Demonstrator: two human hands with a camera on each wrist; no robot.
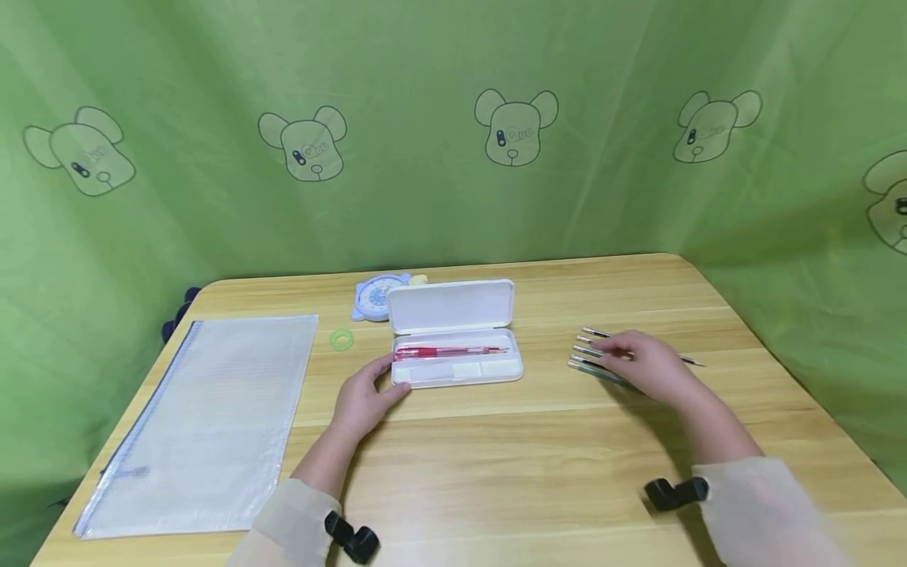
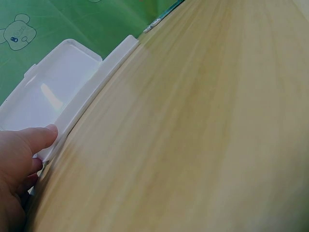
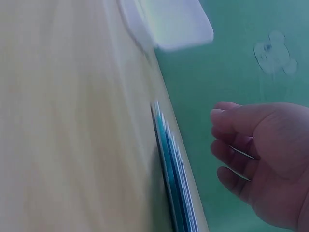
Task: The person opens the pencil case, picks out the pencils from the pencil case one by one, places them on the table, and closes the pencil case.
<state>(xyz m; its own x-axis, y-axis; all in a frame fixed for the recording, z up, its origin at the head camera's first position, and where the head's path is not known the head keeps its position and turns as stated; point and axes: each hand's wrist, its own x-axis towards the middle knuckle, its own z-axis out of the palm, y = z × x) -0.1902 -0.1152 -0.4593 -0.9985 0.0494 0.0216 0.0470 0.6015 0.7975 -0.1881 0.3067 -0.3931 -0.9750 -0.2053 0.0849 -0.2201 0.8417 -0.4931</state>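
A white pencil case (image 1: 457, 370) stands with its lid up in the middle of the table. Inside it lie red pens (image 1: 446, 352). My left hand (image 1: 364, 398) holds the case's left end, thumb at the front corner and fingers round the side; the left wrist view shows the thumb (image 2: 41, 137) on the front wall. To the right, several slim pens (image 1: 591, 365) with clear ends and dark or teal barrels lie side by side. Over them hovers my right hand (image 1: 648, 366), its fingers loosely bent; in the right wrist view a gap separates it from the pens (image 3: 171, 174).
Left on the table lies a translucent zip pouch (image 1: 205, 425). A green ring (image 1: 342, 339) sits between pouch and case. Behind the case is a blue clock-like object (image 1: 375, 298), partly hidden by the lid. A green curtain (image 1: 425, 205) hangs around the table.
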